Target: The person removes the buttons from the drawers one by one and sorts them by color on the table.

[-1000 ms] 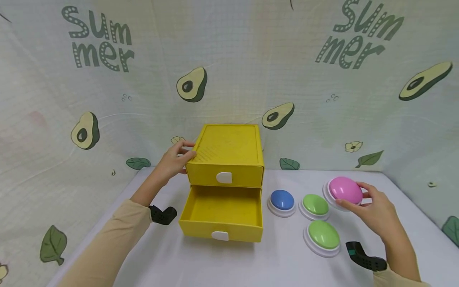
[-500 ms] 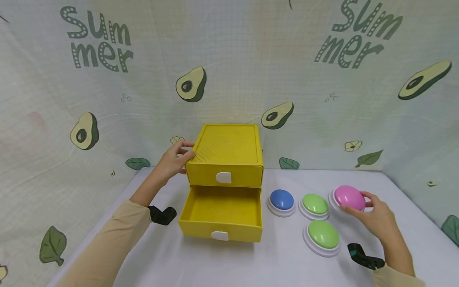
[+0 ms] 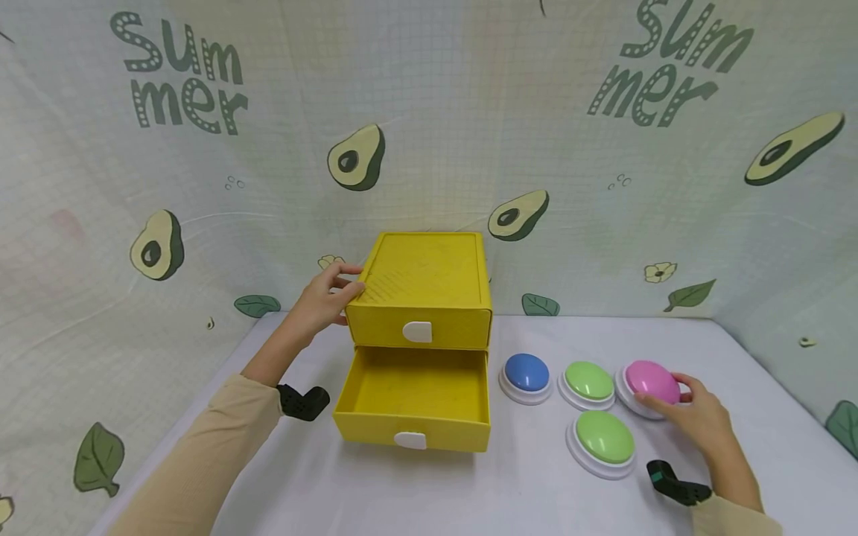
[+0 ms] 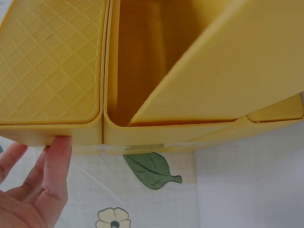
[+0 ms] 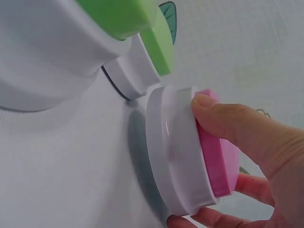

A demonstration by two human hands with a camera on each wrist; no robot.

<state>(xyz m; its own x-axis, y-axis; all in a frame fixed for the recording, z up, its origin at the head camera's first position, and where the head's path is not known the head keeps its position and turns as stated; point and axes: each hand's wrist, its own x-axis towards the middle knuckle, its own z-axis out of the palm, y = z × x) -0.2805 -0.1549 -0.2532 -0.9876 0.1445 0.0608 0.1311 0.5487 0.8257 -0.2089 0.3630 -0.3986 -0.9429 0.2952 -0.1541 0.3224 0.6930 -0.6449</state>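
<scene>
In the head view my left hand (image 3: 320,301) touches the left side of a yellow two-drawer box (image 3: 429,260). Its fairly straight fingers (image 4: 57,166) lie against the box wall in the left wrist view. The lower drawer (image 3: 415,387) is pulled out, and the upper drawer is in. On the right, my right hand (image 3: 700,417) grips a pink dome push button (image 3: 653,383) with a white base. The thumb lies on the button's rim and the fingers are around the far side. A shadowed gap shows beneath its base (image 5: 178,152) in the right wrist view.
A blue push button (image 3: 526,372) stands right of the drawer box. Two green push buttons, one farther back (image 3: 590,380) and one nearer (image 3: 605,437), stand close left of the pink one. A printed cloth (image 3: 429,112) hangs behind the white table (image 3: 523,484).
My right hand has brought the pink button downward and nearer in the head view, now beside the farther green button. My left hand and the drawer box stay in place.
</scene>
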